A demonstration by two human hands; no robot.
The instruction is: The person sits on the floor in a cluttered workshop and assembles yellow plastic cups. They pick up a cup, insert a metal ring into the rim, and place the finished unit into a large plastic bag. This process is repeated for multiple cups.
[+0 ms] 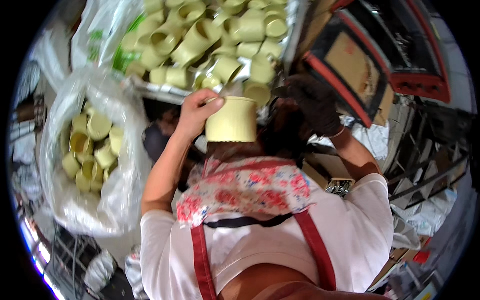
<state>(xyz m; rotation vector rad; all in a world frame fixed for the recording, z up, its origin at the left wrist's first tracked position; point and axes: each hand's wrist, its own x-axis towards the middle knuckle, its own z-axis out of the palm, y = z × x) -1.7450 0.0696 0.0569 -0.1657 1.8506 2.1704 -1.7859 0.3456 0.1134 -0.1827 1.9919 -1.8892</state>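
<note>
With twelve o'clock taken as the top of the view, a pale yellow cup is held just above the middle, toward twelve o'clock, well clear of the other cups. It is gripped by the left hand, which is placed between ten and eleven o'clock. The fingers are closed in a narrow pinch at the cup's upper left: the thumb is pressed flat on the near wall just below the top edge, at about ten o'clock on the cup, while the other fingers are bent behind it and partly hidden. The cup's body is thus left hanging to the right of and below the fingertips. At two o'clock the right hand, covered in a dark glove, is held apart from the cup; how far its fingers are spread, and whether anything is gripped, cannot be told in the shadow. Similar cups are heaped in a tray toward eleven to twelve o'clock, and more are gathered in a clear plastic bag at nine o'clock. At two o'clock, beyond the glove, a red-and-black frame is seen.
</note>
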